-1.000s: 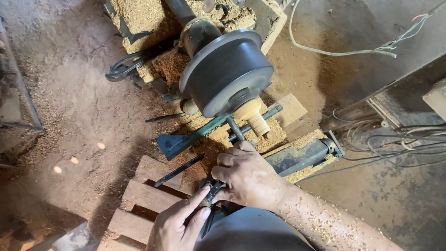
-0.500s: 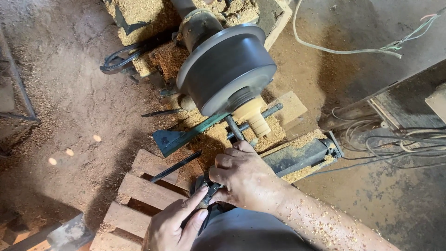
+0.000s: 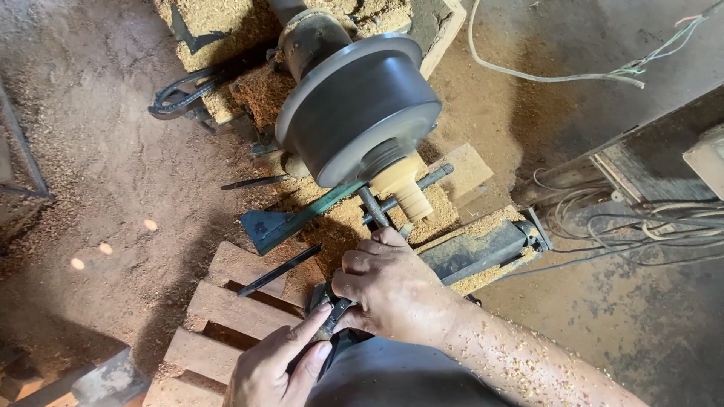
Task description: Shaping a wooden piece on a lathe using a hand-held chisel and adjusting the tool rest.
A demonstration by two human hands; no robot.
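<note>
A pale wooden workpiece (image 3: 403, 187) sticks out of a big dark round lathe chuck (image 3: 358, 105) at the top middle. A long dark metal turning tool (image 3: 375, 206) runs from that wood down toward me, across a metal bar rest (image 3: 422, 186). My right hand (image 3: 392, 290) is closed around the tool's shaft just below the wood. My left hand (image 3: 275, 365) pinches the tool's lower handle end with fingers and thumb.
A wooden slatted pallet (image 3: 226, 301) lies at the lower left, with a thin dark rod (image 3: 279, 270) on it. Sawdust covers the ground. A teal metal bracket (image 3: 283, 221) sits under the chuck. Loose cables (image 3: 641, 226) lie at the right, and my dark-clad knee (image 3: 407, 377) is at the bottom.
The view has shifted slightly, so the lathe and pallet sit a little further up and left. Both hands keep their hold on the tool against the wood.
</note>
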